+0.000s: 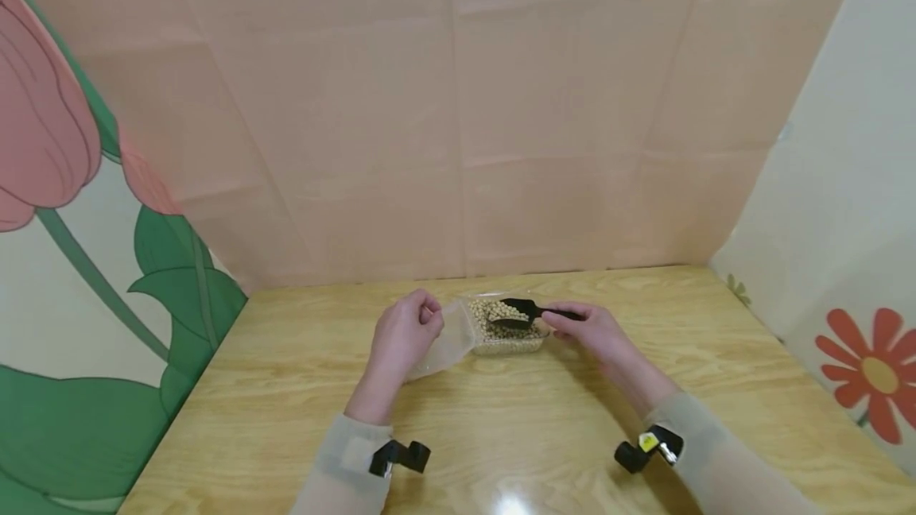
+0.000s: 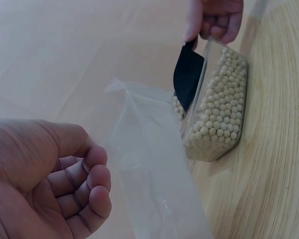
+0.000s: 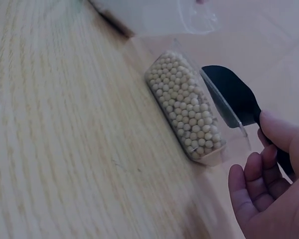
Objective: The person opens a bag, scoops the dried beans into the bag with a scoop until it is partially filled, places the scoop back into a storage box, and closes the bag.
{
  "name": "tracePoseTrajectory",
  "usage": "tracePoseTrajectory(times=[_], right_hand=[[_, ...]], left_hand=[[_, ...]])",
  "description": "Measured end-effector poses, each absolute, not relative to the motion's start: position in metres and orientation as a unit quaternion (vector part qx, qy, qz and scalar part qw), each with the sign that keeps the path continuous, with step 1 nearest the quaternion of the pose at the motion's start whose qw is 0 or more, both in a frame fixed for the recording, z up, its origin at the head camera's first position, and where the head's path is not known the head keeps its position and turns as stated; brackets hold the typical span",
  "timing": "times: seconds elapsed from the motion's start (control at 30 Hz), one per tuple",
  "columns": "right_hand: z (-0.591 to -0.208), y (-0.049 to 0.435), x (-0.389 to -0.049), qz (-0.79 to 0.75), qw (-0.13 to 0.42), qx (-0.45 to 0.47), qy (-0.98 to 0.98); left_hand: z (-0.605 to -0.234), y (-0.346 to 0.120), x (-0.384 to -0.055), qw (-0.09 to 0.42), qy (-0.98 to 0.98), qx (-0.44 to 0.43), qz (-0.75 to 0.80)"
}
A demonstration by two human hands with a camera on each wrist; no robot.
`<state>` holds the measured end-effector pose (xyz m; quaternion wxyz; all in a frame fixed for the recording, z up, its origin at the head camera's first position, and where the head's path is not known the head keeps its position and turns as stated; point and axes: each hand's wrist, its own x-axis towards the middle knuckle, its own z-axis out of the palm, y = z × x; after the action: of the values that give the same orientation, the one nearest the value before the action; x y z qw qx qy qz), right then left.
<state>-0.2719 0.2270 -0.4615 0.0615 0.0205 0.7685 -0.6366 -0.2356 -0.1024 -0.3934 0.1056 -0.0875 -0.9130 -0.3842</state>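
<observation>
My right hand (image 1: 590, 328) grips the handle of a black scoop (image 1: 521, 312). The scoop's blade lies in a clear plastic box (image 3: 194, 158) filled with pale round beans (image 3: 182, 102), and some beans sit in the blade. To the left of the box stands a translucent plastic bag (image 2: 149, 159), its mouth toward the box. My left hand (image 1: 408, 332) pinches the bag's edge between thumb and index finger, with the other fingers curled in. What the bag holds cannot be made out.
Everything rests on a wood-grain table (image 1: 494, 435). A plain pinkish cloth (image 1: 458, 118) hangs behind it. Flower-painted panels (image 1: 880, 372) flank both sides. Each wrist carries a small black camera mount (image 1: 401, 455).
</observation>
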Motion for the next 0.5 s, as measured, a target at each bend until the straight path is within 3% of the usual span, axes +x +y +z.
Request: tracePoseTrajectory(times=[0.5], right_hand=[[-0.445, 0.230, -0.265, -0.671, 0.056, 0.003, 0.739]], left_hand=[[-0.395, -0.100, -0.235, 0.112, -0.911, -0.088, -0.387]])
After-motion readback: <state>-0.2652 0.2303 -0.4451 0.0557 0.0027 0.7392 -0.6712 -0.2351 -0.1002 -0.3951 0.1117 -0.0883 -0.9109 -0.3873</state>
